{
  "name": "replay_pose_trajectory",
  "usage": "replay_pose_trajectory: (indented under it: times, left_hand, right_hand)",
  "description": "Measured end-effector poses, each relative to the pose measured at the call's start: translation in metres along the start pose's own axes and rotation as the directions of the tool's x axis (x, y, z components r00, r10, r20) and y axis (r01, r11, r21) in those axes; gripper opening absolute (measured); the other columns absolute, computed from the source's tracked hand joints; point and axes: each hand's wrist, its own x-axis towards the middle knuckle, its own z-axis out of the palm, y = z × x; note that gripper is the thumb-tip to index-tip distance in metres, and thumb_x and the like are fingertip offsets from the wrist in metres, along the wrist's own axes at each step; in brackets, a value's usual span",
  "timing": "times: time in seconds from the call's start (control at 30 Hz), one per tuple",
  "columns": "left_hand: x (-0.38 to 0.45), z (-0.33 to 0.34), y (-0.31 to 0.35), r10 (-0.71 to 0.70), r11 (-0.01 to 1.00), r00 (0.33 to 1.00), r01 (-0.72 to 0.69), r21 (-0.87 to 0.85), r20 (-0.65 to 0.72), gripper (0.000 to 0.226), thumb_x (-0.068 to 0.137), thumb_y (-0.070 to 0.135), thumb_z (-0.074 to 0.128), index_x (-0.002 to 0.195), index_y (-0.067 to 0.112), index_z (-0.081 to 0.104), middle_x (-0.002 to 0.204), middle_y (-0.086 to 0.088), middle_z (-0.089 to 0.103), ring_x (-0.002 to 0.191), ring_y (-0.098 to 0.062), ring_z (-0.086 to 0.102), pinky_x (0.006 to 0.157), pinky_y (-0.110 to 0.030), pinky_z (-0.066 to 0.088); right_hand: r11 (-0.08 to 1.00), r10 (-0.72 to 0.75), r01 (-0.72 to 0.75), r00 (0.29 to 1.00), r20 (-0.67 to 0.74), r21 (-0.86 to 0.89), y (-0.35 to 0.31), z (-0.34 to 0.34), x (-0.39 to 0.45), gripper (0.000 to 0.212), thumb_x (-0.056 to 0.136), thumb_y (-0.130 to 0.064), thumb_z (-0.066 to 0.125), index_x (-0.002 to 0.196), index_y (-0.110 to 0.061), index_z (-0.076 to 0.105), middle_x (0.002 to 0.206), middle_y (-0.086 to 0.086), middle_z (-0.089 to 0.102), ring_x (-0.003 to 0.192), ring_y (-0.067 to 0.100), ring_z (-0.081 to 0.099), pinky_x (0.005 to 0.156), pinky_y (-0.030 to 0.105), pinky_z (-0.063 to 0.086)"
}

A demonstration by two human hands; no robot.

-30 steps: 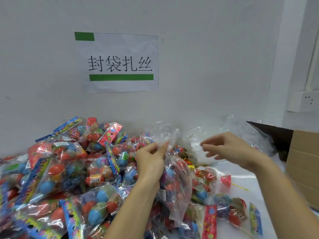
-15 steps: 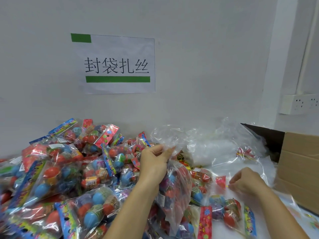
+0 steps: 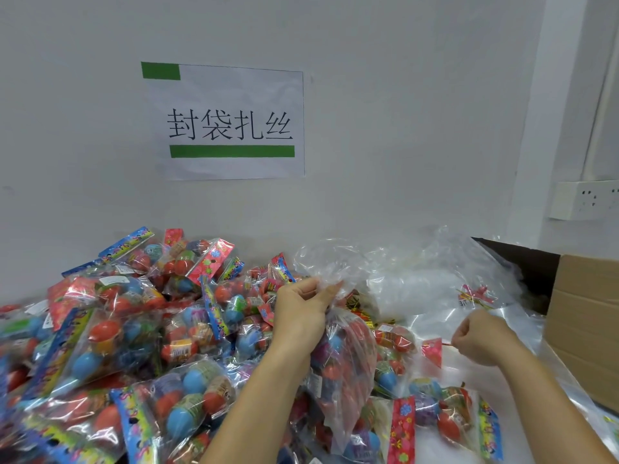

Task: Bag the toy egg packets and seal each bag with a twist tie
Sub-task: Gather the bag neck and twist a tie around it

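Head view: the left hand (image 3: 303, 311) pinches the gathered neck of a clear plastic bag (image 3: 348, 360) filled with coloured toy egg packets, thumb and fingers curled tight round the bunched film, the bag hanging in front of the forearm above the middle of the desk (image 3: 445, 440). The right hand (image 3: 479, 339) is closed nearly to a fist toward the right edge of the desk, fingertips nipping the end of a thin red-and-gold twist tie (image 3: 447, 344) that lies just beside a red-headed packet.

The likeliest trouble, I judge, is the neck loosening: the film is slippery, and if the left pinch eases while the tie is brought across, the mouth may open and packets spill. The tie is fine and hard to see (its far end is hidden among wrappers), so it could snag on a packet or slip from the fingertips. The heaped pile of loose egg packets (image 3: 117, 346) at the left edge crowds the bag and may be dragged along.
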Motion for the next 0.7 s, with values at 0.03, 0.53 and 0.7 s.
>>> replay_pose_trajectory:
  times: [0.03,0.53,0.7]
  left_hand:
    - [0.000,0.000,0.000,-0.002,1.000,1.000,0.002,-0.002,0.002,0.052,0.088,0.031,0.072,0.090,-0.018,0.055,0.077,-0.013,0.052,0.069,-0.025,0.044,0.070,-0.034,0.043]
    - [0.001,-0.002,0.000,-0.014,0.999,1.000,0.013,-0.032,-0.026,0.056,0.085,0.036,0.074,0.088,-0.017,0.056,0.072,-0.013,0.050,0.067,-0.024,0.045,0.071,-0.036,0.049]
    - [0.003,-0.002,-0.002,0.001,0.997,0.999,-0.004,-0.079,-0.034,0.054,0.085,0.034,0.075,0.090,-0.017,0.058,0.072,-0.013,0.049,0.066,-0.024,0.043,0.067,-0.035,0.047]
  right_hand:
    - [1.000,-0.005,0.005,1.000,0.019,-0.009,-0.001,-0.002,-0.001,0.020,0.086,-0.004,0.057,0.070,-0.004,0.068,0.075,0.012,0.069,0.077,0.027,0.066,0.070,0.035,0.055]
    - [0.989,-0.135,0.146,0.968,-0.210,0.037,-0.045,-0.055,-0.029,0.015,0.086,-0.010,0.070,0.075,-0.017,0.079,0.074,0.002,0.075,0.080,0.020,0.068,0.068,0.029,0.054]
    - [0.838,-0.414,0.423,0.904,-0.105,0.344,-0.094,-0.042,-0.055,0.011,0.090,-0.017,0.072,0.080,-0.020,0.076,0.067,-0.007,0.074,0.065,0.004,0.070,0.062,0.019,0.048]
